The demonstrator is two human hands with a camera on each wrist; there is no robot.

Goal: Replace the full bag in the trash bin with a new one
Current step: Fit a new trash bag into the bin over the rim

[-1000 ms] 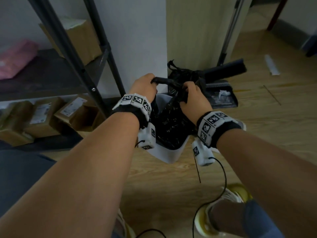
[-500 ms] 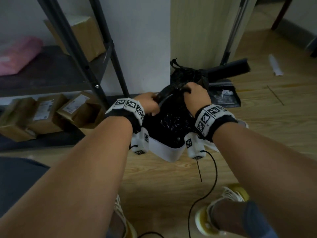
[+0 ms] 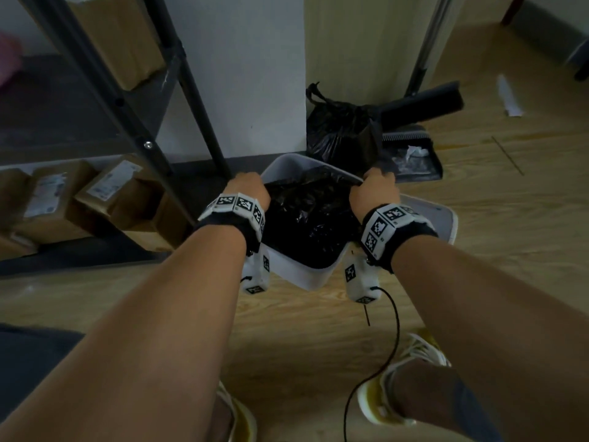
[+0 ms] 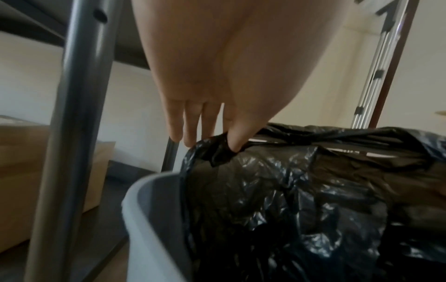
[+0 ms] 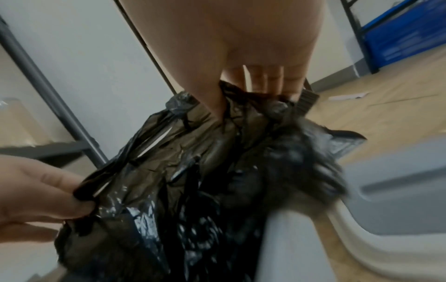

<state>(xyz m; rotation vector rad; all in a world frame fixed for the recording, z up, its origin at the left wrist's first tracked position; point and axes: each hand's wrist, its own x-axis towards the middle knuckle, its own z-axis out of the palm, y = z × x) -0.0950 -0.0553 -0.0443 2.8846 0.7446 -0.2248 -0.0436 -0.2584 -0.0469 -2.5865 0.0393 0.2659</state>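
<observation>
A white trash bin (image 3: 310, 275) stands on the wood floor with a black bag (image 3: 312, 218) in it. My left hand (image 3: 251, 183) pinches the bag's edge at the bin's left rim; in the left wrist view the thumb (image 4: 235, 141) presses the plastic (image 4: 301, 190) beside the bin wall (image 4: 154, 200). My right hand (image 3: 374, 181) grips the bag's edge at the right rim. In the right wrist view its fingers (image 5: 217, 103) hold bunched plastic (image 5: 193, 152), with the left hand (image 5: 48, 192) pinching the opposite edge. A tied, full black bag (image 3: 341, 135) sits behind the bin against the wall.
A dark metal shelf rack (image 3: 191, 100) with cardboard boxes (image 3: 102, 189) stands close on the left. A dustpan (image 3: 414, 157) and a broom (image 3: 424, 100) lie behind on the right. The bin's white lid (image 3: 436, 218) lies beside the right hand. A black cable (image 3: 392, 330) trails past my shoes.
Both hands have moved down and apart, from together above the bin to its left and right rims. The bag's mouth is now spread across the bin.
</observation>
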